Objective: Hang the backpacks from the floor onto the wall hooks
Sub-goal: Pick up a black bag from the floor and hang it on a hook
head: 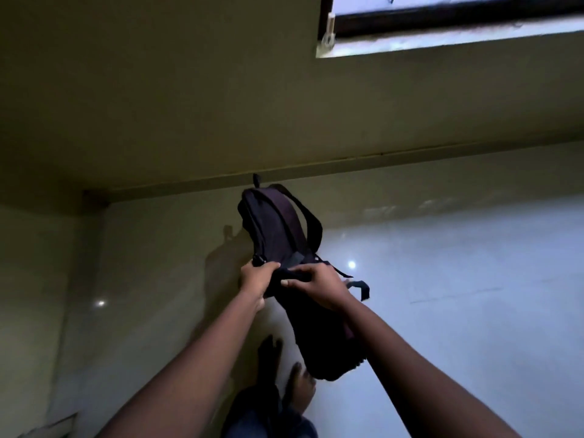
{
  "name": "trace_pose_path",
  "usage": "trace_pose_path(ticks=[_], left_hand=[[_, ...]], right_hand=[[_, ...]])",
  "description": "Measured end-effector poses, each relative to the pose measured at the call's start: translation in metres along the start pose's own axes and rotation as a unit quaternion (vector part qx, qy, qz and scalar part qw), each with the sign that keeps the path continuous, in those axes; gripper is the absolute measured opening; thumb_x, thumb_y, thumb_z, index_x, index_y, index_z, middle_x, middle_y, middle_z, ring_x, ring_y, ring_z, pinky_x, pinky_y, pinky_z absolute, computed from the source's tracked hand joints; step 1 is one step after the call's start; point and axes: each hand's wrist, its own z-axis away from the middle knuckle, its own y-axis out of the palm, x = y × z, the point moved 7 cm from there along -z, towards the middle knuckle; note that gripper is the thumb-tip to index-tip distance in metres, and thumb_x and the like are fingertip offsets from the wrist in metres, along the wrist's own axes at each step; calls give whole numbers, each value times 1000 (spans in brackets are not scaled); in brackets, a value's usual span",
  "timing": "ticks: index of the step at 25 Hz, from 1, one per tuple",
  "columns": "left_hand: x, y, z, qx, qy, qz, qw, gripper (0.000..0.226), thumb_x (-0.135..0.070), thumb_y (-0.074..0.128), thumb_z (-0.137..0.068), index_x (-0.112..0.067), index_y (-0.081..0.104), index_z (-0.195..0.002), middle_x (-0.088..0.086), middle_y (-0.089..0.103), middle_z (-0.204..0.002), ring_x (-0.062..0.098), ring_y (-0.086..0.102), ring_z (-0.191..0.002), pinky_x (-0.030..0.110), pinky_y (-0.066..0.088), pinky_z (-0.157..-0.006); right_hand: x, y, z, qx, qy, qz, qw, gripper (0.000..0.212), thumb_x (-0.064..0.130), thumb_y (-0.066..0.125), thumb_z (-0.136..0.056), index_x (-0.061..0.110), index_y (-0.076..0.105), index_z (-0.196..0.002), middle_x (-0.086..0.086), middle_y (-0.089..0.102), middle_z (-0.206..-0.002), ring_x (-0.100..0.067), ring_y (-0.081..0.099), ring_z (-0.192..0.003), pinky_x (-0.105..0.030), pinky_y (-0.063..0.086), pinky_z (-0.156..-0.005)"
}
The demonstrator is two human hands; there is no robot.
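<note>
a dark-framed window (442, 17) is letting in pale daylight at the top right, above a plain olive painted wall (158, 90). a glossy white tiled floor (474, 295) is reflecting a small bright light spot (351, 264).

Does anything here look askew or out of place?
The dark backpack is held tilted above the floor, gripped near its middle by the left hand and right hand. A loose strap dangles to its right. No wall hook is visible.

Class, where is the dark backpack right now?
In the centre of the head view, the dark backpack is gripped by the left hand and right hand, above the person's feet.
</note>
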Motion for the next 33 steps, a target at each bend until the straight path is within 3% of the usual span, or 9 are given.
trace_pose_path(ticks=[6,12,15,17,20,23,27,31,33], left_hand=[[-4,-63,88,-32,114,-174,978,31,-23,72,-70,-15,68,-99,13,72,-102,31,66,-96,36,52,-80],[20,-129,202,-22,246,-360,899,38,-29,68,-73,-24,64,-111,8,72,-109,28,63,-107,32,48,-85],[33,-168,246,14,272,-412,870,50,-34,70,-73,-23,60,-121,5,68,-118,25,60,-113,30,46,-90],[43,-188,274,130,249,-419,863,68,-35,75,-72,-23,48,-134,4,59,-132,21,54,-122,27,43,-96],[58,-207,329,275,167,-333,887,78,-35,65,-82,-25,21,-146,0,38,-144,16,43,-125,21,39,-91],[57,-215,345,156,184,-186,953,73,-52,53,-85,-23,24,-145,6,35,-149,22,41,-132,25,35,-91],[54,-204,354,-14,241,-124,962,89,-57,67,-70,-21,30,-143,7,42,-146,26,43,-132,37,41,-104],[42,-183,370,-121,255,-101,954,48,-21,62,-84,-14,51,-131,12,58,-132,31,53,-121,31,44,-90],[40,-179,375,-149,270,-89,947,35,-11,57,-87,-10,60,-122,15,66,-120,33,59,-112,28,42,-80]], right_hand=[[43,-7,104,-130,58,-206,968,32,37,61,-86,17,69,-111,2,72,-110,-9,64,-105,-18,46,-87],[92,41,129,-67,168,-359,916,97,72,64,-58,5,52,-127,-11,60,-130,-29,56,-118,-41,48,-98],[98,48,155,-121,182,-401,890,58,44,66,-77,6,54,-119,-8,55,-120,-34,55,-114,-40,53,-86],[101,49,179,-165,170,-349,907,22,29,63,-80,9,61,-91,-10,59,-100,-31,60,-102,-40,54,-88],[117,70,224,-151,134,-296,934,20,26,64,-81,19,54,-65,-4,56,-75,-21,58,-75,-35,51,-72],[135,95,272,-110,62,-232,964,26,22,62,-85,18,54,-61,-4,57,-67,-20,55,-68,-35,46,-64],[147,107,324,-76,-65,-112,989,19,15,58,-87,1,68,-79,-15,67,-72,-20,56,-67,-29,40,-62],[151,79,350,-89,-121,-44,988,19,15,59,-86,1,71,-90,-16,69,-75,-18,54,-65,-29,39,-61],[153,68,350,-64,-126,-40,989,21,16,64,-83,10,73,-102,-10,74,-90,-16,66,-80,-32,49,-72]])
